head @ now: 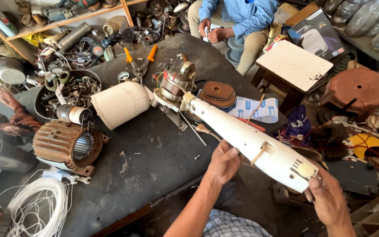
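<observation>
Both my hands hold a long white fan body (246, 140) that slants from upper left to lower right over the edge of the dark workbench (154, 153). My left hand (223, 163) grips its middle from below. Around its wide lower end, by a round cream knob (306, 169), my right hand (327, 197) is closed. The body's far end joins a bare fan motor (175, 85) with copper windings that rests on the bench. A cream cylindrical motor cover (120, 104) lies just left of the motor.
Orange-handled pliers (140, 61), a brown oval cap (218, 93), a rusty motor stator (69, 147), a bowl of metal parts (73, 87) and a white wire coil (40, 204) crowd the bench. A person in a blue shirt (237, 13) sits behind it. A small white stool (294, 66) stands right.
</observation>
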